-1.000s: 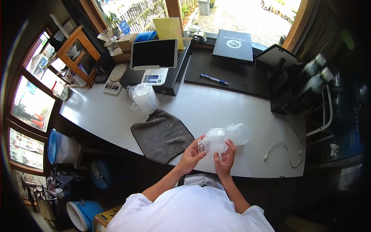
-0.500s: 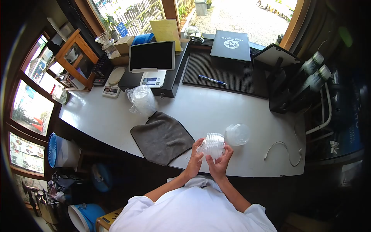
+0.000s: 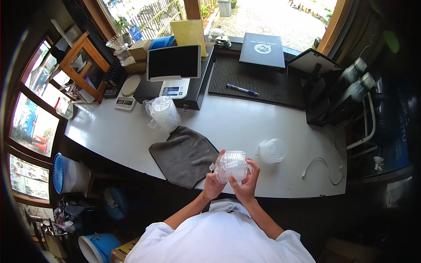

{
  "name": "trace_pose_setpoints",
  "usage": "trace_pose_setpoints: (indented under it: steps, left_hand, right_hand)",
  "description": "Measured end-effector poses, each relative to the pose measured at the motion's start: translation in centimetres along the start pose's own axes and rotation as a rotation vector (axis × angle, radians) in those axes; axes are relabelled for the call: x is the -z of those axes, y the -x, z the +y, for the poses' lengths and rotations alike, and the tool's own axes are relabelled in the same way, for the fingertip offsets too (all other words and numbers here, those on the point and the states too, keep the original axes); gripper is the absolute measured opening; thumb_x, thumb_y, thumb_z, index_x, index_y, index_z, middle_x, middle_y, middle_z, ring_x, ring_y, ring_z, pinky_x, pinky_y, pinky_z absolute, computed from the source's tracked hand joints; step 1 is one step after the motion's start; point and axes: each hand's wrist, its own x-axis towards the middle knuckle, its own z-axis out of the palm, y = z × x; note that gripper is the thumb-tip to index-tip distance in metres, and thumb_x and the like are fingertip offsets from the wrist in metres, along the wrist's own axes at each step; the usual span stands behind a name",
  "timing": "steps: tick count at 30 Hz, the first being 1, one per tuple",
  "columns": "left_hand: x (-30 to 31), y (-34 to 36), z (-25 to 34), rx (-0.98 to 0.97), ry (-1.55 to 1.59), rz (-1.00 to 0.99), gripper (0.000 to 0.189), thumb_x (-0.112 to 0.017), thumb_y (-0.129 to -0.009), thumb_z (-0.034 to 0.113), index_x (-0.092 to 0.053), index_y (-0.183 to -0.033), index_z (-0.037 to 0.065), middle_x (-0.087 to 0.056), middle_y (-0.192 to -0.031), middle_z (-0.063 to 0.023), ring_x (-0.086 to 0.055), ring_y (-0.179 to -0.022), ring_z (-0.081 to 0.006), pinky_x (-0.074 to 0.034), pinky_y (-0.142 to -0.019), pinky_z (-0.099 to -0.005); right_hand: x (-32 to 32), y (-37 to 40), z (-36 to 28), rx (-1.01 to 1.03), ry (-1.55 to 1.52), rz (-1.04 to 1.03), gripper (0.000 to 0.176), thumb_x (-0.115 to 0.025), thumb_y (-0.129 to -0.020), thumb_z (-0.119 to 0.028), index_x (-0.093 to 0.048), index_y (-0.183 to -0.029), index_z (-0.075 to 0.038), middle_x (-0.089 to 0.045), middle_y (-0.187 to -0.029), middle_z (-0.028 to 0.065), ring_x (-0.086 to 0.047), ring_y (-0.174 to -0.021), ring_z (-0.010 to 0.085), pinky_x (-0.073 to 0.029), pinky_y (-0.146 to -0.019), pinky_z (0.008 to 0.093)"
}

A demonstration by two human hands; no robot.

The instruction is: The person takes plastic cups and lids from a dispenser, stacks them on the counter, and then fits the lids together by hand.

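A stack of clear plastic lids (image 3: pixel 232 165) is held between my two hands above the table's front edge. My left hand (image 3: pixel 214 184) is wrapped round its left side, and my right hand (image 3: pixel 245 180) grips the right side and underneath. Just right of the hands, a clear plastic container or lid stack (image 3: pixel 272 151) rests on the white table (image 3: pixel 210 122). A grey cloth (image 3: pixel 184 156) lies spread to the left of my hands. Behind the cloth stands a plastic-wrapped stack of clear cups (image 3: pixel 162 114).
A tablet (image 3: pixel 173 62) stands on a black cash drawer at the back. A pen (image 3: pixel 242 89) lies on a black mat (image 3: pixel 263 94) near a dark menu (image 3: pixel 262 50). To the right are a white cable (image 3: pixel 322 163) and black cup holders (image 3: pixel 322 105); a scale (image 3: pixel 126 103) sits left.
Both hands have moved slightly left with the lid stack, which is now tilted differently and seen more from its left face. My fingers have shifted around it.
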Motion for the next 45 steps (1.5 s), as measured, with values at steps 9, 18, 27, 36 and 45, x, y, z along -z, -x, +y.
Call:
trace_pose_setpoints:
  steps: [9, 18, 27, 36, 45]
  left_hand:
    - [-0.9, 0.7, 4.8, -0.026, 0.372, 0.040, 0.071, -0.042, -0.094, 0.025, -0.021, -0.158, 0.003, -0.030, -0.162, -0.0052, -0.040, -0.142, -0.0253, -0.032, -0.118, -0.0433]
    - [-0.7, 0.8, 8.1, -0.065, 0.211, 0.193, 0.071, -0.039, -0.088, 0.026, -0.029, -0.153, 0.001, -0.037, -0.155, -0.0112, -0.045, -0.137, -0.0254, -0.036, -0.117, -0.0427]
    - [0.4, 1.2, 8.8, -0.092, 0.308, 0.202, 0.066, -0.031, -0.094, 0.035, -0.033, -0.149, -0.002, -0.036, -0.155, -0.0101, -0.048, -0.134, -0.0251, -0.040, -0.113, -0.0426]
    - [0.0, 1.4, 9.0, -0.020, 0.023, 0.119, 0.061, -0.035, -0.107, 0.049, -0.025, -0.153, 0.011, -0.050, -0.138, -0.0128, -0.050, -0.130, -0.0219, -0.042, -0.109, -0.0380]
    - [-0.9, 0.9, 7.9, 0.071, -0.182, 0.012, 0.073, -0.047, -0.102, 0.057, -0.020, -0.151, 0.011, -0.040, -0.139, -0.0128, -0.044, -0.131, -0.0227, -0.036, -0.111, -0.0376]
  right_hand:
    - [-2.1, 0.4, -0.2, 0.078, 0.238, -0.078, 0.082, -0.078, -0.083, -0.007, -0.024, -0.146, -0.007, -0.042, -0.136, 0.0163, -0.058, -0.121, 0.0296, -0.053, -0.100, 0.0400]
    - [-3.8, 1.3, 1.3, 0.008, 0.044, -0.109, 0.087, -0.078, -0.076, -0.001, -0.025, -0.145, -0.008, -0.035, -0.143, 0.0157, -0.052, -0.127, 0.0298, -0.051, -0.103, 0.0420]
    - [-5.1, 1.5, 0.3, 0.123, 0.233, -0.134, 0.095, -0.089, -0.067, -0.009, -0.032, -0.143, -0.009, -0.028, -0.144, 0.0149, -0.046, -0.132, 0.0316, -0.058, -0.099, 0.0422]
    - [-4.6, 2.1, -0.7, 0.015, 0.176, -0.140, 0.102, -0.092, -0.067, -0.012, -0.029, -0.146, -0.011, -0.029, -0.141, 0.0140, -0.047, -0.132, 0.0322, -0.058, -0.099, 0.0432]
    - [-0.7, 0.2, -2.3, 0.006, 0.233, -0.301, 0.115, -0.095, -0.063, -0.013, -0.022, -0.153, -0.012, -0.035, -0.144, 0.0146, -0.055, -0.125, 0.0303, -0.054, -0.101, 0.0436]
